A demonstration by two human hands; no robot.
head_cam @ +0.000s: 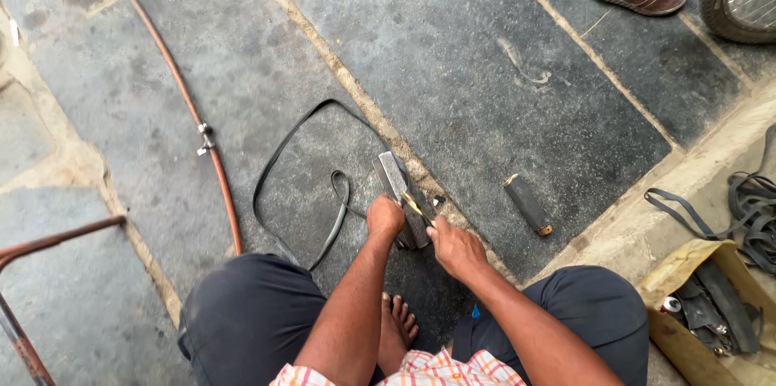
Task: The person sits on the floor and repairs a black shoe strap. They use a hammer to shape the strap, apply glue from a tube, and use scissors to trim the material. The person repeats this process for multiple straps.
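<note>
Left grip [385,218] is clamped down on the black rubber tube [279,161], pinning it to a grey metal block [398,188] on the stone floor [485,54]. Right grip [455,247] is closed round a small yellow-handled tool [417,208], tip at the block's edge; prob. a blade or scraper, too small to tell. To work well: keep the tube flat and taut, short light strokes, thumb clear. Dark cylinder [527,204] lies nearby, w/ a brown hose [194,111] off left.

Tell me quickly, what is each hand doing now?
Left hand: closed, pressing the grey flat block.
Right hand: closed on a small yellowish tool.
</note>
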